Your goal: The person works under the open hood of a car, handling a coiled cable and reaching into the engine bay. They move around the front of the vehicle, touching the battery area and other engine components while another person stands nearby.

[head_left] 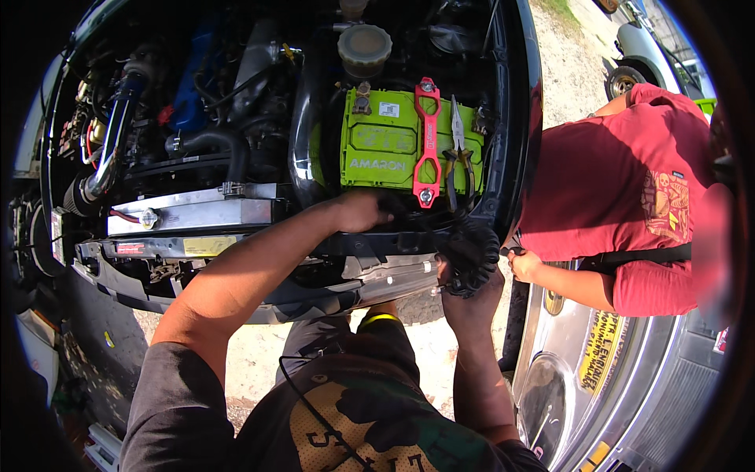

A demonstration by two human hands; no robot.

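Observation:
My left hand [358, 211] is closed in front of the green car battery [377, 141]; its fingertips meet dark parts, and what they grip is hidden in shadow. Farther right, at the front edge of the engine bay, my right hand [472, 303] grips a bundle of black corrugated tubing [474, 256]. Across the battery top runs a red hold-down bracket [427, 145], bolted at both ends. Beside it lie needle-nose pliers [457, 138] with dark and yellow handles, jaws pointing away from me.
A silver radiator [193, 212] sits left of the battery, with a shiny metal pipe [311, 130] between them. Behind the battery is a round-capped reservoir [365, 49]. A co-worker in a red shirt [613, 181] stands at right, one hand [525, 266] close to the car's corner.

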